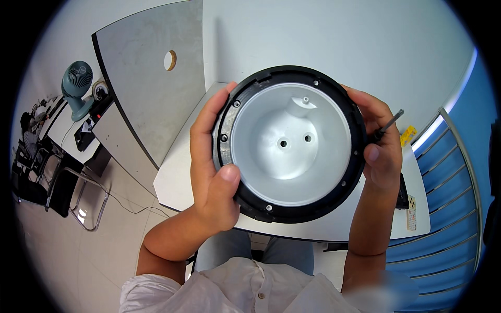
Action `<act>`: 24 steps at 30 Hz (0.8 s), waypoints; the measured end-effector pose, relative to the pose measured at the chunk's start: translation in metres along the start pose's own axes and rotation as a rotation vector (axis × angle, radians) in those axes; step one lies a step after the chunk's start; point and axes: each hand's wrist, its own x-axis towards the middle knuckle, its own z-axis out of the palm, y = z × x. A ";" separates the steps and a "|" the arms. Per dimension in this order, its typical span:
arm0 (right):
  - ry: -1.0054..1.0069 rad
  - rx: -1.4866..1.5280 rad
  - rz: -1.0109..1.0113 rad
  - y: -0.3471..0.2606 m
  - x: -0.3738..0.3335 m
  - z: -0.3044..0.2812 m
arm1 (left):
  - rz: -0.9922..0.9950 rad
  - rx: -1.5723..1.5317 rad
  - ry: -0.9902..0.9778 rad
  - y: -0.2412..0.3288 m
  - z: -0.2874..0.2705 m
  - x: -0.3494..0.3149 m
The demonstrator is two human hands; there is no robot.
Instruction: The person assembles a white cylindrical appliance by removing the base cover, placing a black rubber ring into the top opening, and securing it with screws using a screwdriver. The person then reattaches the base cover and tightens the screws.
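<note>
Between my hands, above the white table (pixel 180 180), is a round housing (pixel 269 164) with a silver metal bowl inside a wide black ring. Its open side faces up, showing two holes in the bottom and a small raised post near the far wall. Several screws or screw holes dot the ring. My left hand (pixel 211 182) grips the left side, thumb over the ring and fingers behind it. The right side is held by my right hand (pixel 383 151), which also keeps a screwdriver (pixel 391 121) in its fingers, metal tip pointing up and right. The housing's underside is hidden.
A white remote control (pixel 412 213) lies at the table's right, beside a partly hidden black object (pixel 402 193) and a yellow item (pixel 408 135). Metal railing (pixel 464 156) stands right. Left are a grey partition (pixel 151 68), green fan (pixel 78 86), black chair (pixel 60 195) and a seated person (pixel 31 135).
</note>
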 end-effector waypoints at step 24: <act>-0.012 -0.012 -0.006 0.004 0.001 -0.001 | 0.002 0.035 0.018 -0.001 -0.001 -0.003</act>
